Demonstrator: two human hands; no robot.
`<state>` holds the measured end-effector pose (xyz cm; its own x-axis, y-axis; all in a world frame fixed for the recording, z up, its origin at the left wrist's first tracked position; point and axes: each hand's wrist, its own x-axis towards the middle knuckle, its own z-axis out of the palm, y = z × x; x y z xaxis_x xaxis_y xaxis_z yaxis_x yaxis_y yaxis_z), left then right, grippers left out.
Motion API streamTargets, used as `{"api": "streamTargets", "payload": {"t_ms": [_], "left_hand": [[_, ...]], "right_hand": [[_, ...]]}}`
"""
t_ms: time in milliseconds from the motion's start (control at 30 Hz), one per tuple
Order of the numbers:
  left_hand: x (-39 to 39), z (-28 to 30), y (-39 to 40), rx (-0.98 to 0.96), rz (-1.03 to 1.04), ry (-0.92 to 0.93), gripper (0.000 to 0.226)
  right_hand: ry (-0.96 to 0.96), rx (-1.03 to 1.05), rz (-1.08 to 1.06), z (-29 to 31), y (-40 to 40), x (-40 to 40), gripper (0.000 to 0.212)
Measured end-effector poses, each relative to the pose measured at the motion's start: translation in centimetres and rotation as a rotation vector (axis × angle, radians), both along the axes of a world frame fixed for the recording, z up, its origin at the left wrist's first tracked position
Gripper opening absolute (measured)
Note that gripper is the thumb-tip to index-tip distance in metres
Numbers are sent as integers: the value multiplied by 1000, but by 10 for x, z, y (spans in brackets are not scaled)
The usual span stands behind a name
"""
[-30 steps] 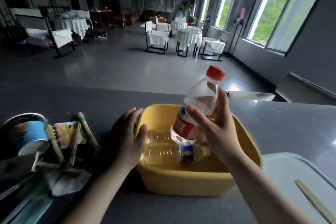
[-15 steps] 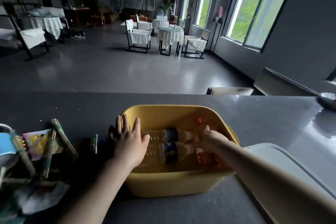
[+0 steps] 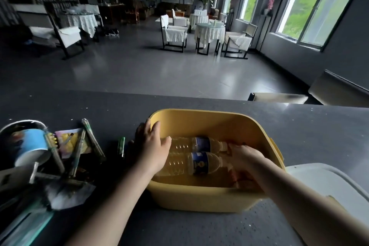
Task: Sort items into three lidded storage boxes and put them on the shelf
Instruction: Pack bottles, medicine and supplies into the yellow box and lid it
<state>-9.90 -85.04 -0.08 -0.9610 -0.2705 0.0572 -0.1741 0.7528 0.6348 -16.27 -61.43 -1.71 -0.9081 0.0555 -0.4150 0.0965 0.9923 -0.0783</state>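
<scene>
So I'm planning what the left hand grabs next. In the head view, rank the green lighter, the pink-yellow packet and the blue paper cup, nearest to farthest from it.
1. Green lighter: on the table just left of the left hand.
2. Pink-yellow packet: farther left, under sticks.
3. Blue paper cup: farthest, near the left edge.

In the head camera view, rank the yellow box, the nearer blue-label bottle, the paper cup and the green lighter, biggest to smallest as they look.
1. yellow box
2. nearer blue-label bottle and paper cup: they look alike in size, and the bottle is partly covered by the hands, so no ranking.
3. green lighter
</scene>
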Motion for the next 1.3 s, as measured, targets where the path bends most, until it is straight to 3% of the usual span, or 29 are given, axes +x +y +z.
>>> {"api": "streamTargets", "payload": {"t_ms": [67, 233, 433, 533, 633, 733, 800, 933, 1033, 1300], "left_hand": [[2, 3, 3, 77, 47, 4, 58], [3, -1, 2, 52, 134, 27, 55], [12, -3, -5, 425, 252, 271, 32], [35, -3, -32, 662, 264, 328, 28], [41, 1, -98, 557, 372, 296, 29], [36, 0, -173, 180, 468, 184, 23], [26, -11, -206, 42, 488, 73, 19], [3, -48, -240, 60, 350, -39, 6], [-12, -72, -255, -28, 202, -74, 29], [-28, -91, -268, -144, 244, -180, 27]], "right_hand": [[94, -12, 49, 1, 3, 3, 54], [278, -180, 128, 10, 10, 12, 57], [666, -592, 253, 33, -75, 42, 48], [705, -796, 369, 38, -135, 79, 39], [696, -976, 490, 35, -185, 100, 35], [631, -1057, 574, 31, -240, 99, 34], [576, -1064, 519, 17, -279, 87, 30], [418, -892, 264, -24, -350, 46, 29], [335, -744, 138, -50, -382, 16, 39], [268, -540, 174, -75, -400, -11, 28]]}}
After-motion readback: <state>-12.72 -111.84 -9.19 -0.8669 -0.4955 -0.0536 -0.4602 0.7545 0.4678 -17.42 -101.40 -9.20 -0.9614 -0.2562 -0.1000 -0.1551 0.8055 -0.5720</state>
